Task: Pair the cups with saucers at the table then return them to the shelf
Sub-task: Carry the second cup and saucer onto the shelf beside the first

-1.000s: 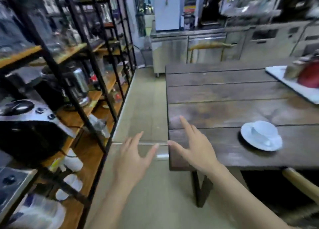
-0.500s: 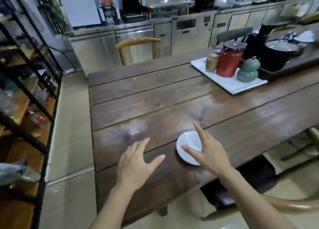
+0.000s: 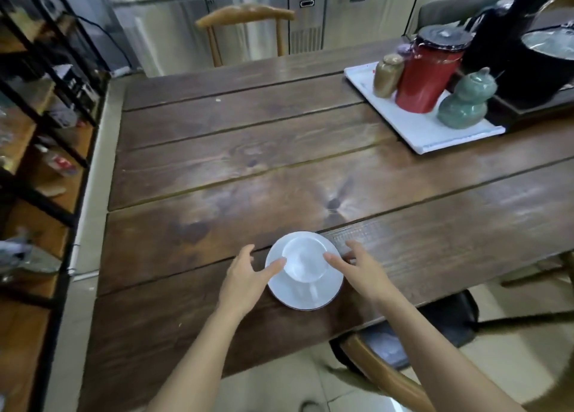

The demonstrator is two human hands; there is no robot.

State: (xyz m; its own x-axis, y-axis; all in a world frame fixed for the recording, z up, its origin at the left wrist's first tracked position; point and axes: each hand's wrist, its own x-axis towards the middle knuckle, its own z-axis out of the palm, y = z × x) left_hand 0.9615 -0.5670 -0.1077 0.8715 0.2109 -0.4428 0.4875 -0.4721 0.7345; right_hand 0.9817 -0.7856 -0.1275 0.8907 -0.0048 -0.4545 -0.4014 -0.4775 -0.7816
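Two hands flank one white cup [image 3: 305, 259] sitting on its saucer [image 3: 306, 298] nr front edge of wooden table [image 3: 217, 169]. L to R: shelf [image 3: 40, 150] w/ misc items; left hand [image 3: 245, 276] open, thumb at cup's left side; right hand [image 3: 362, 268] open, thumb at right side — neither closed on it. Far R: white tray [image 3: 416, 128] w/ red canister [image 3: 427, 72].

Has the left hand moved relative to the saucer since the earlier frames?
Yes. The left hand has closed in rightward, its thumb now over the saucer rim.
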